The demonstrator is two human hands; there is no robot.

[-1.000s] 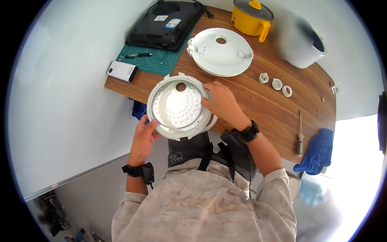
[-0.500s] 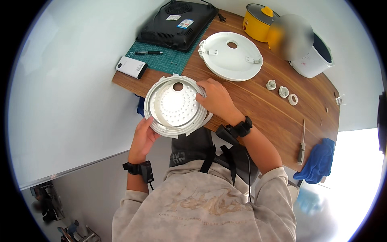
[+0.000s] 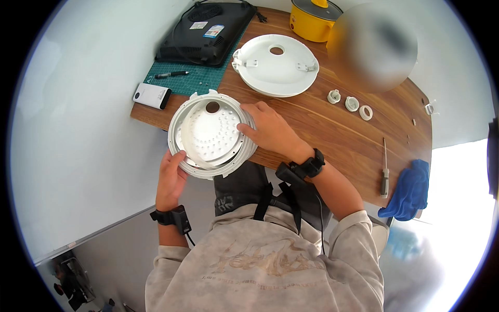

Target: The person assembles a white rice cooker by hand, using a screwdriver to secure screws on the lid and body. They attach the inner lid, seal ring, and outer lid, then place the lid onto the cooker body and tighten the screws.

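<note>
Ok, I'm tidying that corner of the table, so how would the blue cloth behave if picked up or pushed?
The blue cloth is probably floppy and light, since it lies in loose folds. A push would likely bunch it, as it is already crumpled. Lying at the edge of the wooden table, it might slip off.

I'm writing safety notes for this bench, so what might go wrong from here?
The round white piece reaches past the near edge of the table, so it might fall if the left hand and right hand lose its rim.
The small white ring lies loose and might roll if bumped.
The screwdriver lies beside the blue cloth; tugging the cloth might drag it off.
</note>
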